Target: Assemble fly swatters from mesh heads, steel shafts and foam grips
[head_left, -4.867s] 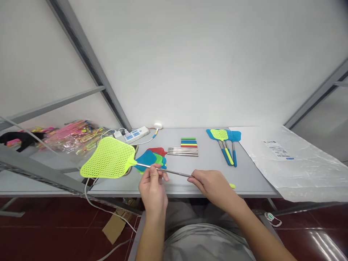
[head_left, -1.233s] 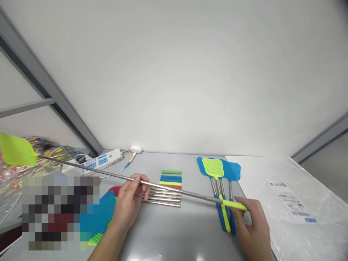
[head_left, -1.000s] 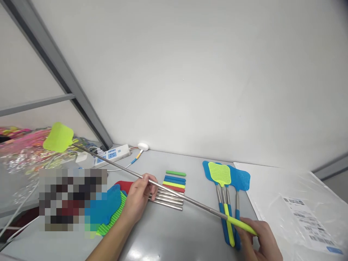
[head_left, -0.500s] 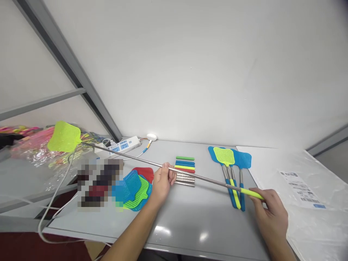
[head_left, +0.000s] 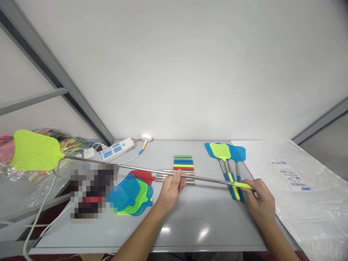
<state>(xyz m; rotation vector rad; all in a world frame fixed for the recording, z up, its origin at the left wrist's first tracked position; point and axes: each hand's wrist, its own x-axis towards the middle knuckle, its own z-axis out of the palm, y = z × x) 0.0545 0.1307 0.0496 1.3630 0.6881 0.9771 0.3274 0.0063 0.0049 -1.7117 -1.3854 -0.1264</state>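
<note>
I hold a fly swatter with a long extended steel rod (head_left: 130,168) across the grey table (head_left: 190,221). Its yellow-green mesh head (head_left: 34,150) hangs far out to the left, past the table's edge. My left hand (head_left: 171,190) is closed round the rod near its middle. My right hand (head_left: 258,201) grips the yellow-green handle (head_left: 243,186) at the rod's right end. Just behind my right hand lie three finished swatters (head_left: 227,159), two blue and one yellow-green.
Loose mesh heads (head_left: 133,190) in blue, green and red lie left of my left hand. Steel rods (head_left: 187,173) and coloured grip sleeves (head_left: 183,162) sit mid-table. A power strip (head_left: 116,148) is at the back left, clear plastic bags (head_left: 299,181) at right, and packed swatters (head_left: 76,143) at far left.
The rod has been drawn out to full length since the earliest frame. In the last second it swung lower and flatter; my left hand slid rightward along it, my right stayed on the handle.
</note>
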